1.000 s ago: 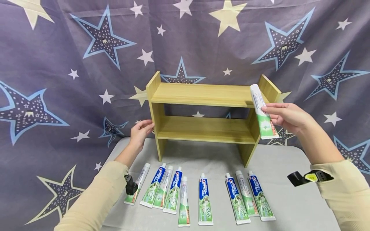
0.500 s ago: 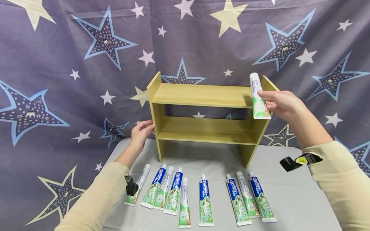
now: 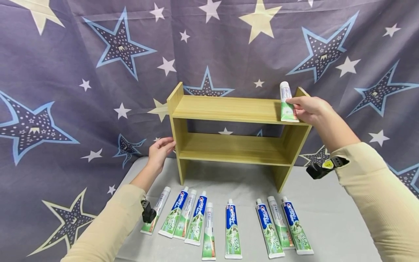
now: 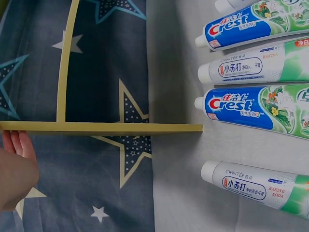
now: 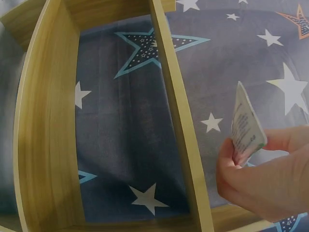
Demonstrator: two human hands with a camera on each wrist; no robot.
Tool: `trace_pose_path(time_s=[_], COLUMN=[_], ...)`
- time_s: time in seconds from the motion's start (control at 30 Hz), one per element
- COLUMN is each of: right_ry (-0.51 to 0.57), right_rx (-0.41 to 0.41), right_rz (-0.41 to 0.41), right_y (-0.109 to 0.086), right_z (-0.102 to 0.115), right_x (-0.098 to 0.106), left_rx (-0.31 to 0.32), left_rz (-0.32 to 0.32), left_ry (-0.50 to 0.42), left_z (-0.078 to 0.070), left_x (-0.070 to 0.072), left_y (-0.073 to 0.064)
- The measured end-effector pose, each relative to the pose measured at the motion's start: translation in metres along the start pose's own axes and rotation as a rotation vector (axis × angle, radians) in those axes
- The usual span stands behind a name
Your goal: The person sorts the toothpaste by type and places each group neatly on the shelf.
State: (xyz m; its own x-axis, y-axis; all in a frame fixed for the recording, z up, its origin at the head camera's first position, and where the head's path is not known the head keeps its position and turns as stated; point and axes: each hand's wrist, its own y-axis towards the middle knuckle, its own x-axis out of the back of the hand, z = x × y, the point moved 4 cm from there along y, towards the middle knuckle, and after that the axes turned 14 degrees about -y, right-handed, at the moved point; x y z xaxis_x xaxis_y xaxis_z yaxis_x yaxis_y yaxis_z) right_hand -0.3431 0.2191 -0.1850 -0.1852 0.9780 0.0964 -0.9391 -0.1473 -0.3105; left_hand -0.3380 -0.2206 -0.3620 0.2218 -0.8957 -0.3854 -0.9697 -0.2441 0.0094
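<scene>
My right hand (image 3: 313,110) pinches a white-and-green toothpaste tube (image 3: 285,95) between thumb and fingers, cap end up, over the right end of the top board of a wooden two-tier shelf (image 3: 226,109). In the right wrist view the same tube (image 5: 246,126) appears almost edge-on, its flat crimped end facing the camera, beside the top board (image 5: 181,108). At the other end of the shelf, the fingers of my left hand (image 3: 159,154) touch the outside of the left side panel. The left wrist view shows those fingertips (image 4: 19,141) against the panel edge (image 4: 120,127).
Several toothpaste tubes lie in a row on the grey-covered table (image 3: 330,218) in front of the shelf. Some are blue-and-green Crest tubes (image 3: 233,225), others white-and-green baking soda tubes (image 3: 208,229). A star-patterned curtain (image 3: 222,43) hangs behind.
My right hand has moved left and up with the tube, from in front of the shelf's right side to over the top board. The left hand stays at the panel.
</scene>
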Motion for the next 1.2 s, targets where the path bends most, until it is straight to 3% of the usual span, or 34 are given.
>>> trace_pose_path(time_s=[0.17,0.37,0.53,0.73,0.97,1.2], right_ry=[-0.051,-0.409,-0.577,-0.857,-1.036,-1.045], right_rx=[-0.009,0.047,0.080,0.084,0.124,0.146], right_rz=[-0.078,-0.235,-0.404,-0.596,-0.680,-0.665], right_y=[0.008,0.017,0.020,0.013,0.014,0.013], right_z=[0.005,0.003,0.001,0.004,0.004,0.001], right_x=[-0.007,-0.013,-0.012,-0.009,-0.009,-0.012], left_rx=[-0.015,-0.013,0.000,0.005,0.004,0.003], left_rz=[0.017,0.014,0.011,0.012,0.007,-0.002], left_ry=[-0.025,-0.015,0.001,0.024,0.014,0.017], left_z=[-0.002,-0.002,-0.002,-0.003,-0.003,-0.001], left_x=[0.000,0.000,0.001,-0.001,-0.001,0.000], left_y=[-0.002,-0.002,-0.001,0.000,0.000,-0.003])
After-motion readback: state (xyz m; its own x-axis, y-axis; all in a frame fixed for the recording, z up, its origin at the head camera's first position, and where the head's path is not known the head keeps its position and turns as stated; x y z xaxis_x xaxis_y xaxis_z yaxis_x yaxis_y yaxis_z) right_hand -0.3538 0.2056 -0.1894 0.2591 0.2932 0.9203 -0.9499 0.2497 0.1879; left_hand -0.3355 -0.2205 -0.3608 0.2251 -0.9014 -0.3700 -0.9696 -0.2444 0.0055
